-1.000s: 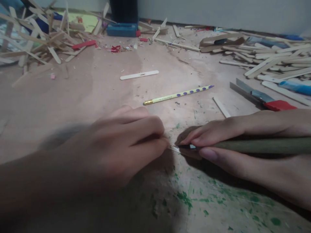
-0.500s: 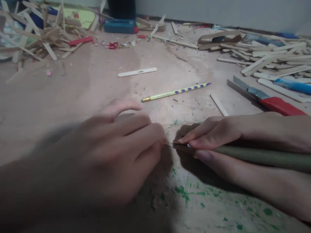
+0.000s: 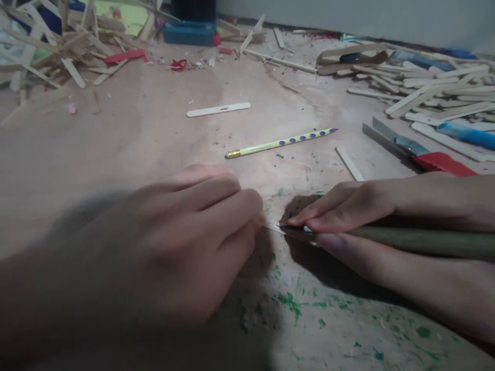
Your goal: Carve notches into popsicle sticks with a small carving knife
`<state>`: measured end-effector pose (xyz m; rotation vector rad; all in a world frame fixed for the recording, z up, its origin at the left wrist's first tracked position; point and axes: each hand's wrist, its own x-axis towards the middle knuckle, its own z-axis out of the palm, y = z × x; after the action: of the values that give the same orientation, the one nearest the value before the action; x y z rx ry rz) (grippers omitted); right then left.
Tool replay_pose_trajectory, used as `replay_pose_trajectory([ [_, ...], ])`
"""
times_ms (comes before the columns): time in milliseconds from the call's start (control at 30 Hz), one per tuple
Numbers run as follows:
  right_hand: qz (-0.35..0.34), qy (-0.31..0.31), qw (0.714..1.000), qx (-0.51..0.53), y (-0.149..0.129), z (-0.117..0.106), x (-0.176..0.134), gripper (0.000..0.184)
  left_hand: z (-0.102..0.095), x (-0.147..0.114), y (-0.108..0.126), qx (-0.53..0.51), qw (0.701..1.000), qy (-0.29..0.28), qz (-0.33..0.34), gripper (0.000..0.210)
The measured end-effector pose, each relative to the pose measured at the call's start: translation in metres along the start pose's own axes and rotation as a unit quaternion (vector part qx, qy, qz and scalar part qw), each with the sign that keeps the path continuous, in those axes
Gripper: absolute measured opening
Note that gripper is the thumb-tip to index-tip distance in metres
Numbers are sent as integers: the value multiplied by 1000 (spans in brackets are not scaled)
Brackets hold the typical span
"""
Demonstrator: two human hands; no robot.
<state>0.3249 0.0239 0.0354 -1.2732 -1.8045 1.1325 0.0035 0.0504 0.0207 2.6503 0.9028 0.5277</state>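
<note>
My left hand [image 3: 197,242] is closed, its fingers curled and pressed to the tabletop. From its fingertips a thin pale strip, like a sliver of craft stick [image 3: 274,226], reaches right, its other end hidden. My right hand [image 3: 348,221] grips a slim tool with a thick grey-green handle [image 3: 417,241], seemingly a craft knife. The dark, narrow metal tip of this tool points left and meets or lies just over the strip. Beyond the hands lie a yellow pencil with purple dots [image 3: 282,144] and a short pale stick piece [image 3: 349,164].
A red-handled knife [image 3: 444,162] lies at right, near a blue tube [image 3: 466,135] and a heap of craft sticks [image 3: 436,98]. Another stick heap [image 3: 54,46] is at far left. A single stick [image 3: 218,110] and a blue box [image 3: 189,32] lie farther back.
The raised finger of my left hand has curled down against the others. My right hand and the tool have shifted slightly right, and a little more of the strip shows.
</note>
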Motion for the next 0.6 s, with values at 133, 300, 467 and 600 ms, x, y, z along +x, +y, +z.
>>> replay_pose_trajectory([
  [133,42,28,999,-10,7,-2,2,15,-1,7,1,65,995,-7,71,46],
  [300,-12,57,998,-8,11,-1,3,12,-6,16,-5,114,982,6,152,48],
  [467,-64,73,995,-38,17,10,3,23,-6,13,5,114,981,29,152,43],
  [600,-48,83,995,-18,23,14,7,19,1,3,18,2,988,15,154,20],
])
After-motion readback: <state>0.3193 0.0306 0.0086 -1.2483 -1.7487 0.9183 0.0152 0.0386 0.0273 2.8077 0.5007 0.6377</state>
